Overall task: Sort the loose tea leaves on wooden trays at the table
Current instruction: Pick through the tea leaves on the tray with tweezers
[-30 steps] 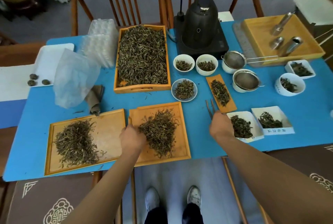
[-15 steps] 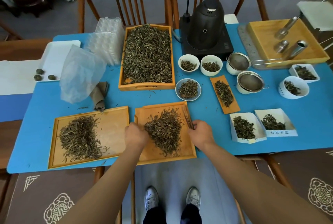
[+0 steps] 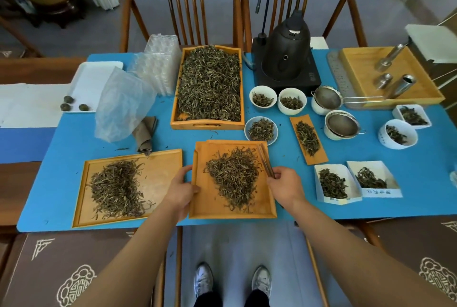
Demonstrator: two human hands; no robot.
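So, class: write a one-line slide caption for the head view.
Left hand grips the middle tea tray; right hand holds wooden tweezers beside its leaf pile.

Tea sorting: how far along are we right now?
Looks done: one pile sits on the left tray. In hand: the left hand grips the middle tray by its edge, the right hand holds wooden tweezers beside its pile. Left: the big tray behind is still full of leaves.
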